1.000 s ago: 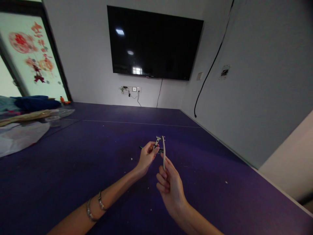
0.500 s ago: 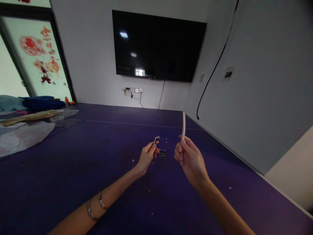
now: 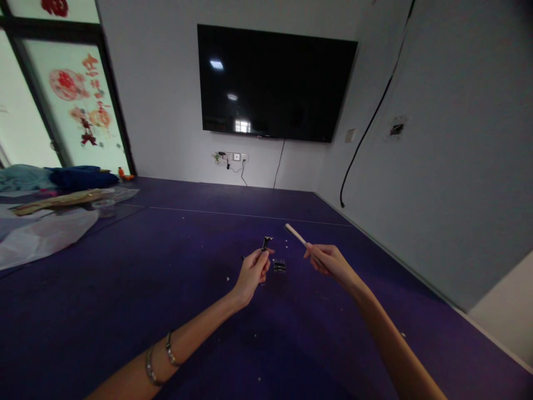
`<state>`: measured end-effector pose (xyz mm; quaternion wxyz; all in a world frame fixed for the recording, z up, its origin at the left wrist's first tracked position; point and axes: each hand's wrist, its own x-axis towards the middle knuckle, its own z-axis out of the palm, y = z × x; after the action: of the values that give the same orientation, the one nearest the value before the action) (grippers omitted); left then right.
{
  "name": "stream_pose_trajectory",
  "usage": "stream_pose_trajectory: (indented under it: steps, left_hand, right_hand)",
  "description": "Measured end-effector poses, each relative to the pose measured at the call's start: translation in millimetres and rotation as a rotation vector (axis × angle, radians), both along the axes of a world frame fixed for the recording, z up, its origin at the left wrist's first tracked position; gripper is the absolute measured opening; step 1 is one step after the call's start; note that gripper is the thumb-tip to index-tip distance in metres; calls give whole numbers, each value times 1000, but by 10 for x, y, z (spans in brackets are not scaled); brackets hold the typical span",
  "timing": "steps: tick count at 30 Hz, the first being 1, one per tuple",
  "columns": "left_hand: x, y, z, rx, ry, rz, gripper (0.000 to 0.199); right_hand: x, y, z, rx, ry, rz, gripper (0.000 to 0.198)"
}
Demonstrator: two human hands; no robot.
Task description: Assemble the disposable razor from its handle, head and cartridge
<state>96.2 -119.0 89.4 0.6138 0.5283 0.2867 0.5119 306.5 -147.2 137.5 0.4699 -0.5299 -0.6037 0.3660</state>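
My left hand (image 3: 252, 273) is closed around a small dark tool with a shiny crosswise head (image 3: 267, 241), which looks like a razor; its lower part is hidden by my fingers. To the right, my right hand (image 3: 331, 264) grips a slim pale brush (image 3: 296, 234). The brush slants up and left, its dark-edged tip apart from the tool's head. Between and just below the two hands, a small clear and black case (image 3: 279, 265) lies on the purple surface (image 3: 175, 311).
Small white bits lie scattered on the surface. At the left are clear plastic sheeting (image 3: 50, 236), a tan flat bundle (image 3: 62, 201) and blue cloth (image 3: 83, 178). A black cable (image 3: 366, 128) hangs along the right wall, and a television (image 3: 275, 83) is mounted ahead.
The brush has tipped from upright to slanting left, its tip now nearer the tool in my left hand. My left hand has turned the tool slightly. The view has shifted a little.
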Motion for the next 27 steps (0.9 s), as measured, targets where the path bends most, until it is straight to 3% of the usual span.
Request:
stream_pose_trajectory:
  steps: [8,13,21,27]
  left_hand:
    - [5,-70,47,-53,-45,-109,33]
    - [-5,-112,108,-144,-134,-186,28]
    - [-37,-224,120,-309,-218,-444,23]
    - [-50,-189,70,-403,-299,-532,23]
  right_hand:
    - [-59,105,-162,-26,-117,152,43]
    - [19,185,-308,-28,-59,155,41]
    - [-75,180,-368,22,-20,218,39]
    - [-61,189,-401,21,-14,221,39]
